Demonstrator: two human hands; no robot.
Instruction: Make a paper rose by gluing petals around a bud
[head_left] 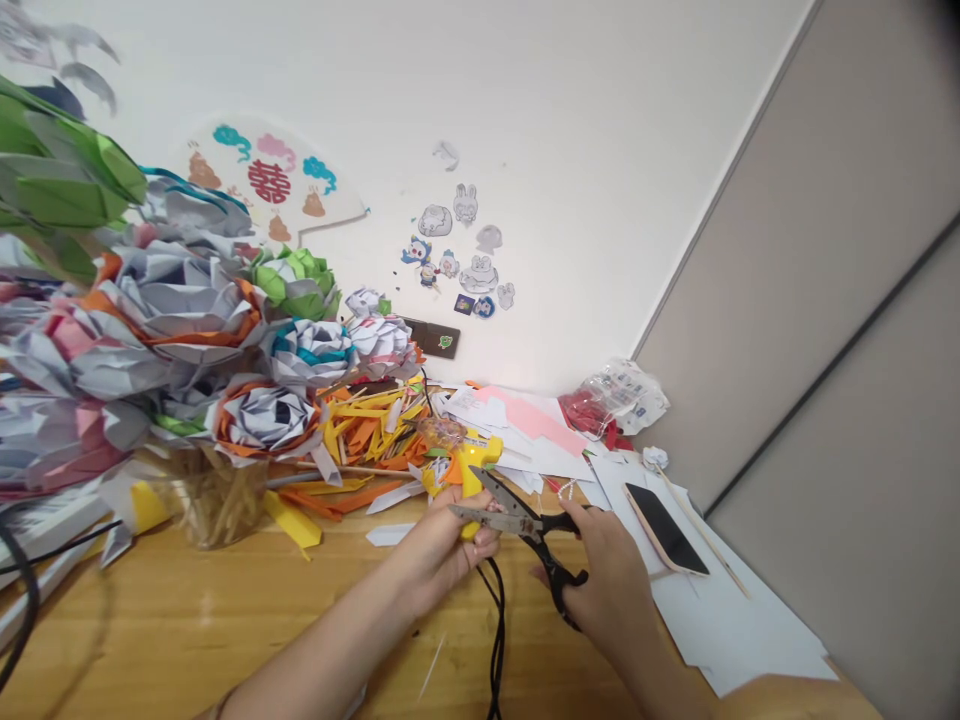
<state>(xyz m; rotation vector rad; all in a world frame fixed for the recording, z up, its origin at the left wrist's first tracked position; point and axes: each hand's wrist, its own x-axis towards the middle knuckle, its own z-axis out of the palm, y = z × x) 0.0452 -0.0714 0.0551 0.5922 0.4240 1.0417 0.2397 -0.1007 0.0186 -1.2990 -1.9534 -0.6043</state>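
Observation:
My left hand (439, 550) is closed around the handle of a yellow glue gun (480, 455), whose black cord (497, 630) runs down toward the near table edge. In my right hand (611, 575) are black-handled scissors (551, 565), with my fingers at the handle loops. Their stained metal blades are spread and reach left, across the front of the glue gun and close to my left fingers. Whether the blades touch the gun I cannot tell. Some crumpled clear plastic (441, 432) and orange paper lie around the gun's front end, which is partly hidden.
Many folded paper flowers (266, 415) fill the left side, some above a clear container (217, 500) of sticks. Orange and yellow paper strips (375, 430) are heaped behind. On the right, a phone (666, 528) rests on white paper sheets (739, 630) beside a partition (825, 300).

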